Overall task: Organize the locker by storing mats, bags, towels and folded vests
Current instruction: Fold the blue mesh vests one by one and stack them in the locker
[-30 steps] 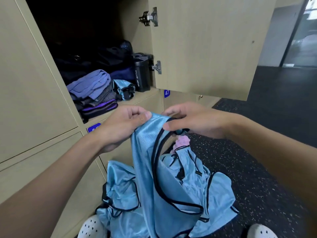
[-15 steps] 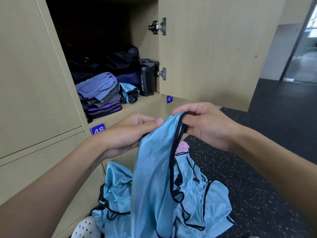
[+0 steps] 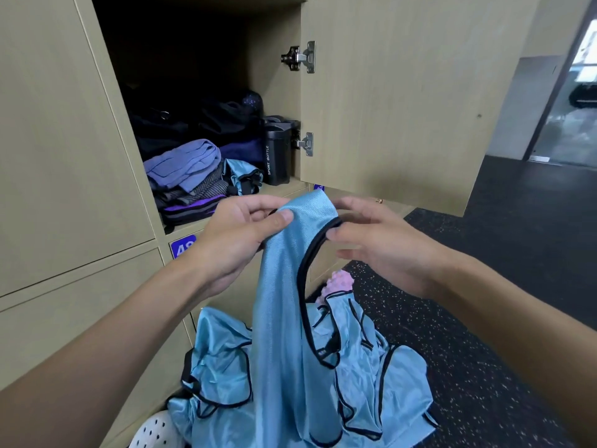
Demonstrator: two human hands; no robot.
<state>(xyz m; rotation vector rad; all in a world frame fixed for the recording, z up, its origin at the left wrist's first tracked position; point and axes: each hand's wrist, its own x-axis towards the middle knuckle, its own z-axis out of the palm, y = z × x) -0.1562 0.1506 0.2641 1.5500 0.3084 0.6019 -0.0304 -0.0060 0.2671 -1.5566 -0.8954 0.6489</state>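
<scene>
Head cam: left grip (image 3: 239, 240) is clamped on the top of the light-blue vest (image 3: 284, 286), thumb over the fabric, fingers curled behind it. The vest hangs down from there, held up in front of the locker fronts, just below the open locker (image 3: 281, 92) compartment. Black trim runs along its armhole. Right grip (image 3: 378, 247) sits at the vest's R edge: thumb tip on the black trim, fingers fairly straight & spread above it. Can't tell if it's pinching the trim or only touching it.

The vest's lower end reaches down to the vest pile (image 3: 371, 383) on the floor (image 3: 484, 318). The pile is more blue vests w/ black trim, crumpled, lying against the lower locker fronts. The floor is dark w/ pale speckles. A pink item (image 3: 339, 282) pokes out behind the pile, partly hidden. A white perforated shoe (image 3: 155, 431) shows at the bottom edge, L of the pile.

Inside the locker:
- Folded stack (image 3: 184, 163) at front L: lavender piece on top, grey striped & purple-edged pieces under it.
- Folded blue vest (image 3: 242, 171) just R of the stack, touching it.
- Black bottle (image 3: 277, 156) marked "SPORT BOTTLE", upright by the R wall, near the lower hinge (image 3: 305, 143).
- Dark bags (image 3: 226, 121) at the back, details lost in shadow.

The door (image 3: 403, 108) is swung open to the R, w/ the upper hinge (image 3: 300, 56) in view. A blue label (image 3: 182, 247) reading "48" sits below the shelf edge, partly covered by the left wrist.
</scene>
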